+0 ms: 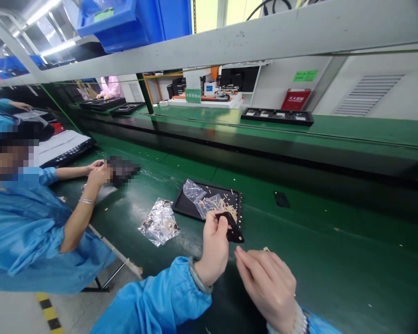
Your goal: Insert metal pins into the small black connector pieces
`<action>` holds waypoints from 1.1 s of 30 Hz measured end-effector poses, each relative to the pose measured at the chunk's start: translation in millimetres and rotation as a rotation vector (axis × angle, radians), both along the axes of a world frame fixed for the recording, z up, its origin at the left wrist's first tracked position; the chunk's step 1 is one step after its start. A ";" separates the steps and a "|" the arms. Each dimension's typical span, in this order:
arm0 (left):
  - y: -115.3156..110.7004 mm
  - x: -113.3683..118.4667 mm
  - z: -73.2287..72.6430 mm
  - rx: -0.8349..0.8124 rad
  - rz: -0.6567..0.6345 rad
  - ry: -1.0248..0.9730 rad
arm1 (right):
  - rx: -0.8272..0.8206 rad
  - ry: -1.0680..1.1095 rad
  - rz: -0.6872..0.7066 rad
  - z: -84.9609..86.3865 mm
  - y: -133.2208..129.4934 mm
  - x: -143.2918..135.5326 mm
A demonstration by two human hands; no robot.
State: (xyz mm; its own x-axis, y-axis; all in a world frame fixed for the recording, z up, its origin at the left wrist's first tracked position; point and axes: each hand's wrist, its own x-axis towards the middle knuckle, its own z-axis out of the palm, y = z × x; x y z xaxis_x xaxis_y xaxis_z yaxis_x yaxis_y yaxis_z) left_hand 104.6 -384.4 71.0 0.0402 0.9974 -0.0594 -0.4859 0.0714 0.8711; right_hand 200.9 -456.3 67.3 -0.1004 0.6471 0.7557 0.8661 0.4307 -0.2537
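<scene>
My left hand (216, 248) is closed, with thumb and fingers pinching a thin flat black piece (234, 231) that bears a small pale spot near its lower corner. Just to the right, my right hand (270, 283) has its fingers pressed together close to that corner. Whatever its fingertips may hold is hidden or too small to name. Behind the left hand lies a shallow black tray (185, 209) with many small beige strips (230, 208) and clear plastic bags (194, 191) in it. A small beige bit (266, 249) shows beside the right hand's knuckles.
A clear bag (160, 222) with small contents lies left of the tray. Another flat black piece (282, 199) rests on the green table (334, 260). At left, a co-worker in blue (38, 232) handles a dark item. A compartment tray (277, 117) stands on the raised ledge.
</scene>
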 end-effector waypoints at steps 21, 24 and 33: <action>1.4 8.6 -12.1 -0.325 -0.482 -0.148 | -0.653 1.247 0.329 -5.1 13.6 31.4; 3.1 7.7 -9.8 -0.317 -0.488 -0.128 | -0.647 1.269 0.348 -1.7 13.8 30.7; 1.7 5.3 -11.5 -0.325 -0.513 -0.149 | -0.601 1.276 0.329 -2.6 13.9 34.9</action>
